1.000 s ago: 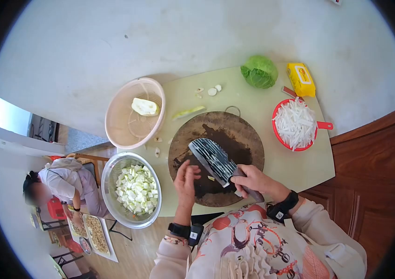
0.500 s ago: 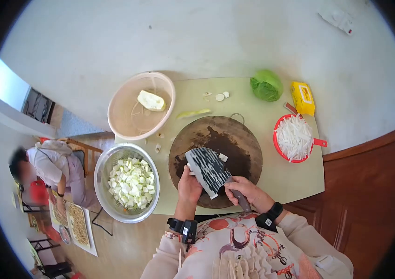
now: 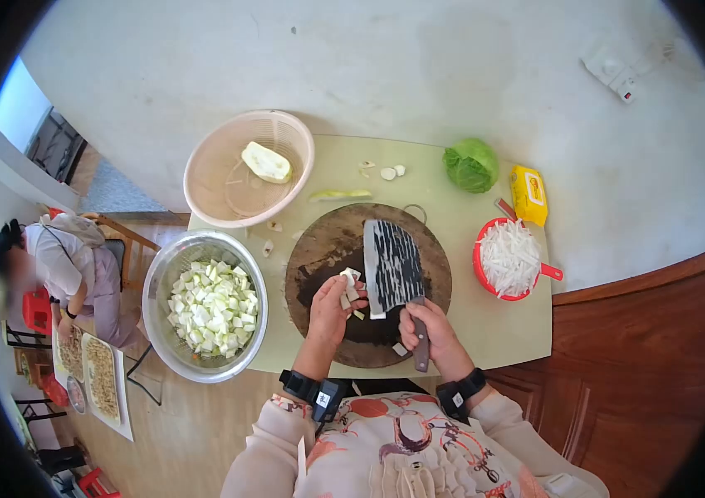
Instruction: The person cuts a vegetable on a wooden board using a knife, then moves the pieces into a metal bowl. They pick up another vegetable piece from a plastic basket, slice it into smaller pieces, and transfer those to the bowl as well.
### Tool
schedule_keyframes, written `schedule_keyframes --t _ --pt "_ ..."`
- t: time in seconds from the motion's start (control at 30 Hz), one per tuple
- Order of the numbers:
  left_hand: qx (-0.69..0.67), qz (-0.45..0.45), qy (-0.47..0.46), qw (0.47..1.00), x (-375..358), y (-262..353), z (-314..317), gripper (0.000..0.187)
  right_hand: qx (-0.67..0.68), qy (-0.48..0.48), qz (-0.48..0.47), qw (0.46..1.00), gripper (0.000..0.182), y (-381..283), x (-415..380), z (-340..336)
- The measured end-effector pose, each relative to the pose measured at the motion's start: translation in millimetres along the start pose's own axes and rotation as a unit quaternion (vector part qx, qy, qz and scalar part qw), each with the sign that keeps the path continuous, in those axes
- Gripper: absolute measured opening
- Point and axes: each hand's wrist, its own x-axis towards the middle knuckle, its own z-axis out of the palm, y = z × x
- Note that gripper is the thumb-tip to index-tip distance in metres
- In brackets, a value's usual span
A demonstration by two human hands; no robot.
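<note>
My right hand (image 3: 433, 330) grips the brown handle of a cleaver (image 3: 394, 270), whose broad patterned blade stands over the round dark chopping board (image 3: 311, 249). Left of the blade, my left hand (image 3: 331, 308) is closed around some pale vegetable pieces (image 3: 350, 290). A few small bits lie on the board near both hands. To the left stands a metal bowl (image 3: 153, 282) of pale green-white cubes (image 3: 213, 309). Behind it, a pink basket (image 3: 195, 178) holds a peeled piece of vegetable (image 3: 267, 163).
Green cabbage (image 3: 470, 165), a yellow packet (image 3: 528, 195) and a red strainer of white shreds (image 3: 509, 259) are at the right. A green peel strip (image 3: 340, 195) lies behind the board. Another person (image 3: 70, 266) sits far left beside trays (image 3: 103, 380).
The cleaver has swung more upright and moved away from my left hand, which now holds cut pieces. The whole view has shifted slightly.
</note>
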Motion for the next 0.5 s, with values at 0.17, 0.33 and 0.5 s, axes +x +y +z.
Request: schedule_keyframes --t 0.17,0.33,0.5 --pt "-0.117 -0.105 -0.045 0.987 -5 -3 3 0.026 0.007 -0.022 -0.026 0.999 0.021 7 18 12" --pt "-0.165 -0.111 -0.049 0.979 -7 -3 -14 0.027 0.007 0.011 -0.035 0.999 0.017 12 17 4" --pt "-0.091 -0.059 -0.024 0.994 -10 13 -17 0.026 -0.001 0.062 -0.051 0.997 0.017 3 -8 -15"
